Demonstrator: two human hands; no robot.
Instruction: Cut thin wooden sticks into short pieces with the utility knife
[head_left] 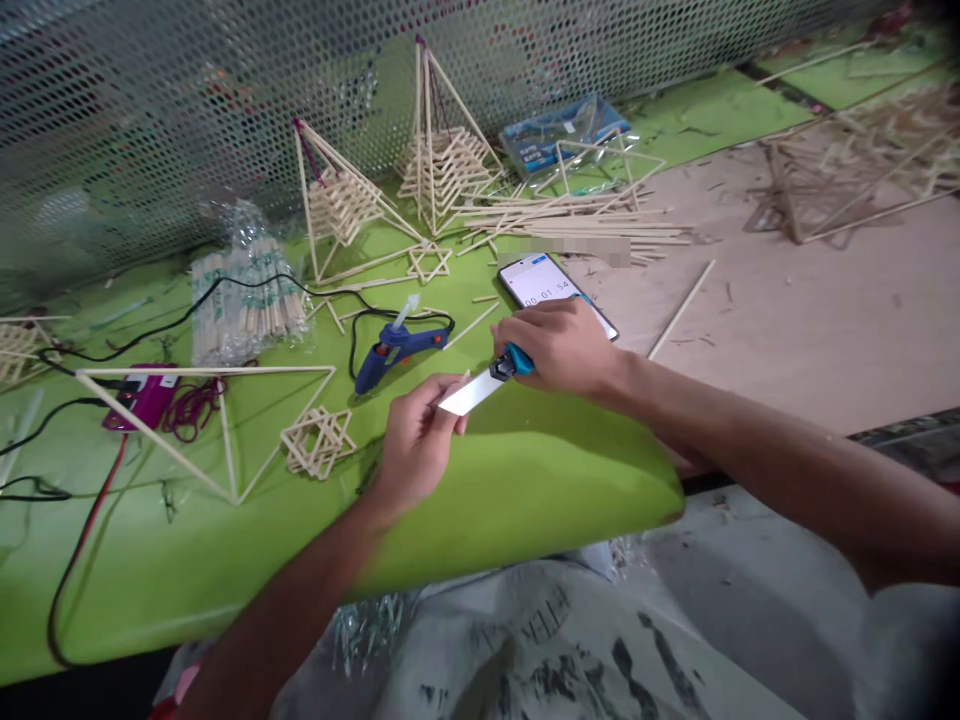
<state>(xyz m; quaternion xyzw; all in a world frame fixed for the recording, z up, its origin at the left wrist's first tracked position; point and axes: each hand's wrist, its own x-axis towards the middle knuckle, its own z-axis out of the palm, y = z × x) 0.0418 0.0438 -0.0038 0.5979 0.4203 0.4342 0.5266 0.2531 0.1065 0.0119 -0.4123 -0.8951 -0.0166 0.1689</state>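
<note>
Covering most of the view, one green table [525,480] runs under both arms, backed by one perforated metal screen [187,110]. One large flat triangle of sticks [225,420] lies on the left of the table. Two tall stick pyramids stand by the screen, the left pyramid [337,205] and the right pyramid [439,160], each with a stack of short sticks inside. One loose heap of sticks [585,225] lies beside them, and one clear bag of sticks [244,295] sits to the left.

One right hand [559,345] has its grip pressed together around the blue handle of one knife [487,382]. The knife is held just above the table's near edge, between the two hands. One left hand [416,440] has its grip pinching the far end of the pale blade, thumb below and fingers above.

One phone [551,285] lies face up just behind the right hand, with timer digits on its screen. One blue glue gun [394,350] rests near the left hand, its black cord looping away. One small square lattice of sticks [319,440] lies inside the triangle's corner. One small stick star [429,262] lies flat before the pyramids.
</note>
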